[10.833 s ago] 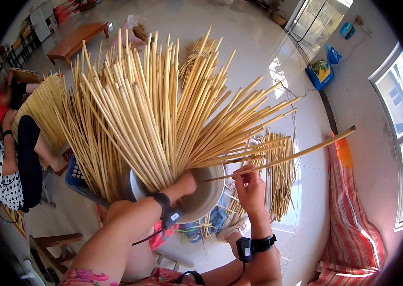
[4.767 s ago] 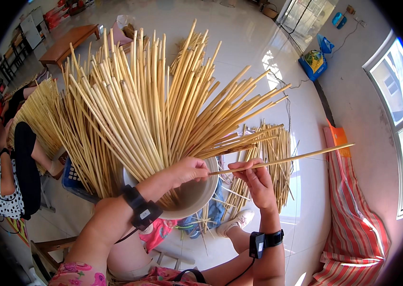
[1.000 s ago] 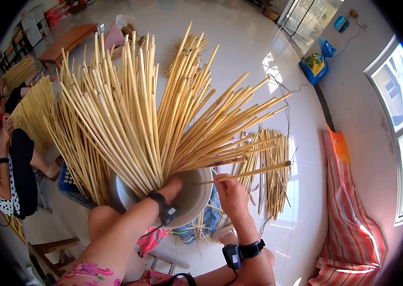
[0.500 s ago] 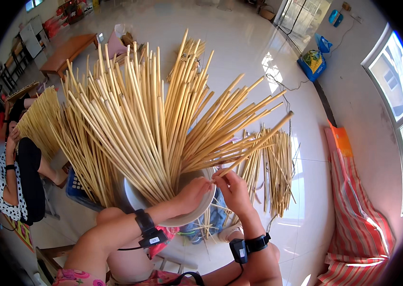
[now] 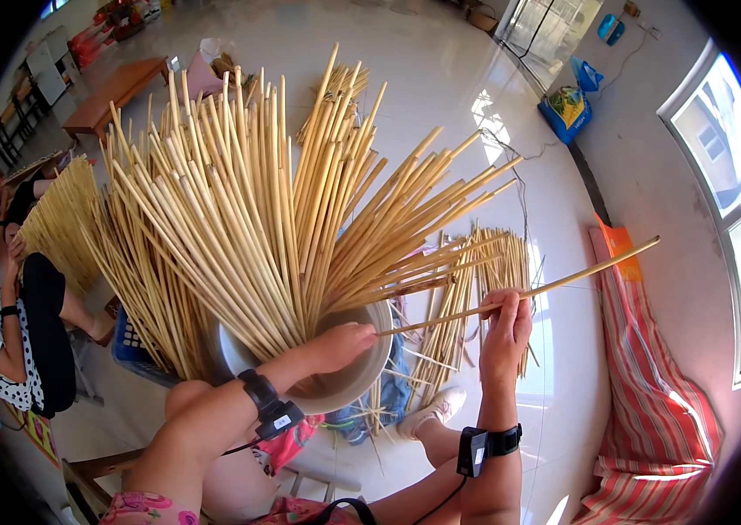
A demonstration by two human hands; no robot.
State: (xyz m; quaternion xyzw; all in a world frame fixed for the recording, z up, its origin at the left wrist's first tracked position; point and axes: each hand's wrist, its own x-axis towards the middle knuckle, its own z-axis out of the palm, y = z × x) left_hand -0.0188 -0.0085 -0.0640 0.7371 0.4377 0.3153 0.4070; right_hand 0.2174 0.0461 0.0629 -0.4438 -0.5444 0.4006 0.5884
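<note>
1 stick is pinched by R hand's fingers at 4 o'clock, prob. to keep it steady; tip's by L hand at 6, L grip can't be told. Other sticks are stood in tub, prob. for easy reach.

I've got room right of the right hand, over floor up to the striped cloth, but a long stalk juts across; leftward, the left hand and bucket block me, fanned stalks wall off the far side.
</note>
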